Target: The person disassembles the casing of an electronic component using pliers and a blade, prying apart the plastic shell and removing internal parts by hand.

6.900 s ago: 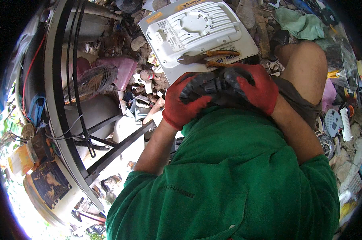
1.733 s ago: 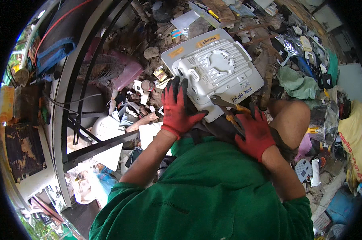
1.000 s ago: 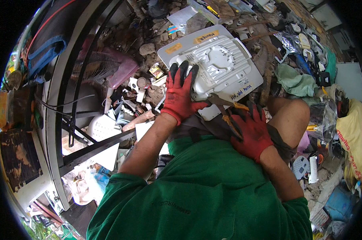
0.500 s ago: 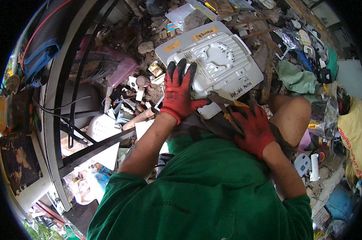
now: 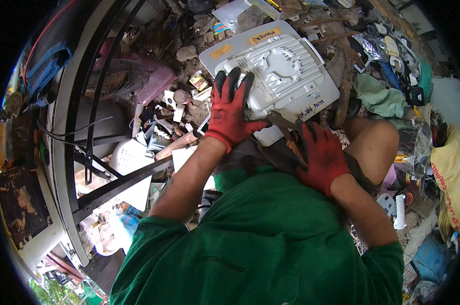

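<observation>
Left hand [image 5: 229,114] splayed on casing [image 5: 275,76], right hand [image 5: 322,157] — curled — round pliers [image 5: 281,122]

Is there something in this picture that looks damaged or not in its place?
Yes. At the far left, the dark panel looks damaged: its surface is blotchy, as if peeling. Mixed scraps also lie jumbled around the white unit, in no visible order.

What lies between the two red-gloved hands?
In the head view: pliers, held by the right hand, and the near edge of a white unit.
</observation>
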### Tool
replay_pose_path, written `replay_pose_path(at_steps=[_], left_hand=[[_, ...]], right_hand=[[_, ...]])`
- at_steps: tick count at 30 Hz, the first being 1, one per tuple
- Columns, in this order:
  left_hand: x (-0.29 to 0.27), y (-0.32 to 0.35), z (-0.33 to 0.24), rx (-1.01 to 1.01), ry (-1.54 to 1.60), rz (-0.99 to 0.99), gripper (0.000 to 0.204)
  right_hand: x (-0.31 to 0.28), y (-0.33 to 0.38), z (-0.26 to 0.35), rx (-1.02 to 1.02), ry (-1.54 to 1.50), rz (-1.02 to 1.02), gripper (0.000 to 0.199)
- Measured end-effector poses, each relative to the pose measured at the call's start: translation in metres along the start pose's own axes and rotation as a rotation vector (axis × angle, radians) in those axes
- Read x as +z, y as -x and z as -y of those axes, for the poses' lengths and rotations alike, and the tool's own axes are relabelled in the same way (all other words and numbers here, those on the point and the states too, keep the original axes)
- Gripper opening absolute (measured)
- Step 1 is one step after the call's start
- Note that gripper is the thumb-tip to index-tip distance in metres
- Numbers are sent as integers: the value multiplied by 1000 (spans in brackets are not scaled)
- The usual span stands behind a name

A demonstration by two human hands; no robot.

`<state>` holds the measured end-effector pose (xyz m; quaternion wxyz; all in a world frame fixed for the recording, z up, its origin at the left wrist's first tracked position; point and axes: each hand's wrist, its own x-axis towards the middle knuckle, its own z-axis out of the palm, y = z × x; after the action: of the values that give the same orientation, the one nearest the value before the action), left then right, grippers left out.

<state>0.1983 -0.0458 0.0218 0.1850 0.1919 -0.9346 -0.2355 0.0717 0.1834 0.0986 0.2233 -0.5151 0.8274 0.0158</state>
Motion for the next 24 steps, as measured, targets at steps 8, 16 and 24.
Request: replay_pose_path(at_steps=[8,16,24], left_hand=[[3,0,-2,-40,1,3,120],[4,1,2,-19,23,-23,116],[4,1,1,-24,6,-8,114]], right_hand=[[-26,-16,-17,-151,101,68,96],[-57,-53,-42,-387,427,165,96],[-81,-82,-52,-570,523,119,98]])
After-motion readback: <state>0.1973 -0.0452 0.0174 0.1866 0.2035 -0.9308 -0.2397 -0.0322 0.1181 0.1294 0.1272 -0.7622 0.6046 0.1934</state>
